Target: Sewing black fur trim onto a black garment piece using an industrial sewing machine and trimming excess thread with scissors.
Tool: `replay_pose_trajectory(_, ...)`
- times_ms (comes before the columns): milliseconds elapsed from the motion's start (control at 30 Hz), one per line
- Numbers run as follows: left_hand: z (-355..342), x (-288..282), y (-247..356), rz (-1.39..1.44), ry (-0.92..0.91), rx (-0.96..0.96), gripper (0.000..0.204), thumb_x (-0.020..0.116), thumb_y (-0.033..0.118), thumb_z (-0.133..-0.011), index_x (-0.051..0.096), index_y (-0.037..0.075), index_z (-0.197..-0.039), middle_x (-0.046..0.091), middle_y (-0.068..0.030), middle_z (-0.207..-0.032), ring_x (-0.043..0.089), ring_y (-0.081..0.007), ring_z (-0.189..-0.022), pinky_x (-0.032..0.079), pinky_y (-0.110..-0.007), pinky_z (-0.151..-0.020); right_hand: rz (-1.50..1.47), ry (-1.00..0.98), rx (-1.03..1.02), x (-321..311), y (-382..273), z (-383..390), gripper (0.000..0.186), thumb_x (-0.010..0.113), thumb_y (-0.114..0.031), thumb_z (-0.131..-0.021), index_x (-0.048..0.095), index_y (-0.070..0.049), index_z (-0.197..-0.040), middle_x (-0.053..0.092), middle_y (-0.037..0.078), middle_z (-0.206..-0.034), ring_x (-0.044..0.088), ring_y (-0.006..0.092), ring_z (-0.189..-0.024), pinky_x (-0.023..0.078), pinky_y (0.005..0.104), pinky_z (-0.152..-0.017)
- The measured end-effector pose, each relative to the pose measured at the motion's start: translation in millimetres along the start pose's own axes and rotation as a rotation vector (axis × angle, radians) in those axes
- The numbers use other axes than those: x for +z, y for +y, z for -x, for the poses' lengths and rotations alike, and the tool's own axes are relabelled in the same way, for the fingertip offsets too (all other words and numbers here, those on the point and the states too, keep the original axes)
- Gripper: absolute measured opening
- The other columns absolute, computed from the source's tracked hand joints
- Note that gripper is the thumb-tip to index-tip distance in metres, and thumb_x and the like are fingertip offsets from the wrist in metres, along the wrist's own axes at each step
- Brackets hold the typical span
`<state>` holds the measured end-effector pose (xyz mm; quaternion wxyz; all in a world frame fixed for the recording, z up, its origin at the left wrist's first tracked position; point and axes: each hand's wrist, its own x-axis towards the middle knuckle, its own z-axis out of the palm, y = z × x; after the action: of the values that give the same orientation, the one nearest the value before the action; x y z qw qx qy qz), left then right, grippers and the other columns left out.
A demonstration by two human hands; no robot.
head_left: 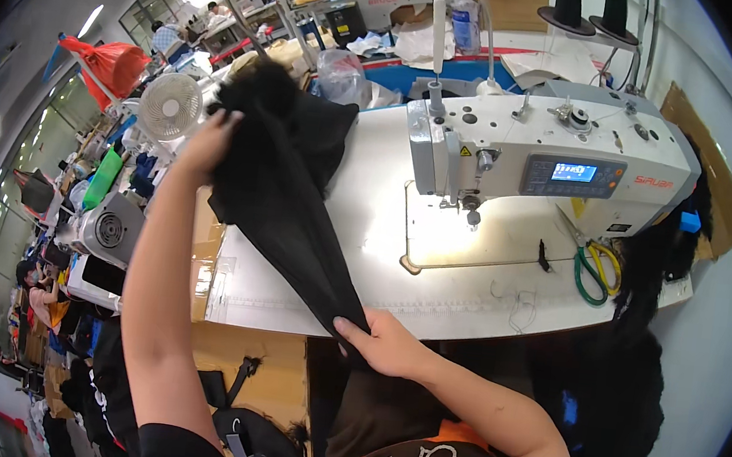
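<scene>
A long black cloth garment piece (294, 194) with a fluffy dark trim at its far end is stretched slantwise over the left part of the white sewing table (287, 296). My left hand (212, 143) grips its far end beside the fluffy trim, fingers partly hidden and slightly blurred. Close to the table's front edge, my right hand (381, 342) pinches the near end, thumb on top. Beyond the cloth to the right stands a white sewing machine (518, 142) with a lit screen; its needle area is apart from both hands.
Green- and yellow-handled scissors (595, 272) lie at the table's right, near a small black scrap (544, 256) and loose threads. Black furry material (626, 381) hangs off the right end. A fan (170, 106) stands at left. A black bag (267, 446) rests below the table.
</scene>
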<state>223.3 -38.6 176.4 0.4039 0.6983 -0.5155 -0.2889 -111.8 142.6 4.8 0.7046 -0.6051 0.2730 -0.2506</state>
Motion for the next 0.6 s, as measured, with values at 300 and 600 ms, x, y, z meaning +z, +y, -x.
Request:
replay_pose_trajectory(300, 39.6, 113.5, -45.1, -1.030, -0.087, 0.092, 0.098, 0.073, 0.076, -0.081, 0.045, 0.026, -0.161, 0.031, -0.0221, -0.170, 0.010, -0.0485, -0.160, 0.014, -0.086, -0.111, 0.078, 0.018, 0.158, 7.2, 4.9, 23.4, 0.035, 0.051, -0.030, -0.113, 0.060, 0.000, -0.099, 0.062, 0.003, -0.078, 0.053, 0.0132, -0.071, 0.048, 0.0325, -0.070)
replay_pose_trajectory(600, 21.0, 195.4, -98.4, -0.888, 0.264, 0.511, 0.085, 0.074, 0.061, -0.085, 0.045, 0.032, -0.159, 0.034, -0.0163, -0.167, 0.022, -0.0398, -0.158, 0.026, -0.085, -0.107, -0.185, 0.104, 0.321, 30.4, 36.2, 69.7, 0.034, 0.049, -0.028, -0.113, 0.061, 0.001, -0.126, 0.069, 0.011, -0.079, 0.068, 0.0213, -0.072, 0.055, 0.0368, -0.073)
